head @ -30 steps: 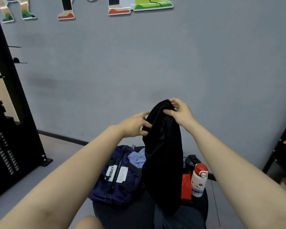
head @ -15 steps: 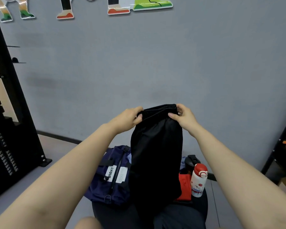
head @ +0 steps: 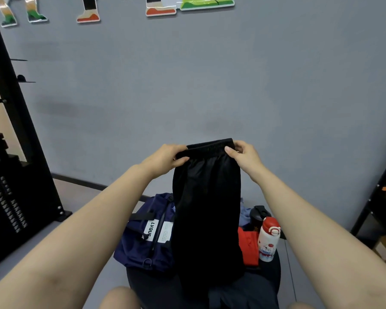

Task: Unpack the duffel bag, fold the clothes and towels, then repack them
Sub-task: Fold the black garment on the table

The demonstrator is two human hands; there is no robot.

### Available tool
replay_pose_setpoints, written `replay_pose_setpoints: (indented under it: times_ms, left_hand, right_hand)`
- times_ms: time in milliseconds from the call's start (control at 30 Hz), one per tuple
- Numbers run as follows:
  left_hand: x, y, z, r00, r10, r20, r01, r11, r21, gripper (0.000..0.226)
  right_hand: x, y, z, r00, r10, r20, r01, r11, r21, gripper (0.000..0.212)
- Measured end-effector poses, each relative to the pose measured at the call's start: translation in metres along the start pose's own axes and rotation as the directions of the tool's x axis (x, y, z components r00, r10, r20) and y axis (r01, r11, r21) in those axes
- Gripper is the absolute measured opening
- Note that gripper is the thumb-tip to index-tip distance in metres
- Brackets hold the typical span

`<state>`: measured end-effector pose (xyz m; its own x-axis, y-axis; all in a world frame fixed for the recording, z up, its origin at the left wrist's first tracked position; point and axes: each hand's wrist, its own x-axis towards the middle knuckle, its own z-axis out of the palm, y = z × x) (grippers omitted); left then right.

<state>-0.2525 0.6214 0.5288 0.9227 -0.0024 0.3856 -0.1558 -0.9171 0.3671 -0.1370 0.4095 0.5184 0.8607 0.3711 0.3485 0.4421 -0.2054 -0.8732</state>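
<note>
Black garment (head: 206, 208) held up by its elastic waistband, hanging straight down below both grips. Left hand (head: 165, 158) pinches the waistband's left end, right hand (head: 245, 156) pinches the right end, fingers curled on fabric. Behind it on the round black bench (head: 270, 270): navy duffel bag (head: 145, 237) left, red cloth (head: 249, 246) and white red-capped bottle (head: 267, 239) right.

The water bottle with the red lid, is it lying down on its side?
No, the water bottle stands upright on the dark round surface, red lid on top, beside the red cloth.
</note>
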Motion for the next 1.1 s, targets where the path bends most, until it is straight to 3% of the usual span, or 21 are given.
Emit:
replay_pose_setpoints:
  times_ms: [133,333,433,533,700,967,1100]
  left_hand:
    - [-0.004,0.001,0.002,0.996,-0.072,-0.051,0.063,0.987,-0.146,0.010]
    - [-0.017,0.008,0.004,0.984,-0.145,-0.107,0.097,0.926,-0.364,0.027]
    - [-0.028,0.021,0.001,0.978,-0.161,-0.135,0.059,0.827,-0.559,0.026]
    - [-0.040,0.032,-0.001,0.971,-0.207,-0.121,0.055,0.684,-0.727,0.044]
    - [-0.057,0.037,0.010,0.941,-0.328,-0.086,0.166,0.666,-0.727,0.036]
    - [-0.112,0.052,0.029,0.958,-0.261,0.120,0.208,0.342,-0.917,0.027]
    - [-0.135,0.043,0.047,0.947,-0.253,0.197,0.272,0.309,-0.911,0.029]
  right_hand:
    - [-0.007,-0.002,-0.001,1.000,-0.001,0.018,0.000,0.997,0.072,0.019]
    - [-0.023,-0.011,-0.005,0.998,-0.048,0.051,0.043,0.994,0.096,0.015]
    - [-0.031,-0.016,-0.010,0.996,-0.081,0.047,0.075,0.991,0.113,0.014]
    - [-0.043,-0.020,-0.017,0.994,-0.097,0.049,0.090,0.986,0.137,0.017]
    - [-0.073,-0.021,-0.026,0.988,-0.096,0.121,0.075,0.982,0.171,0.019]
    - [-0.134,-0.010,-0.035,0.976,-0.034,0.215,-0.009,0.980,0.198,0.024]
    - [-0.155,0.010,-0.031,0.961,0.054,0.273,-0.117,0.968,0.220,0.026]
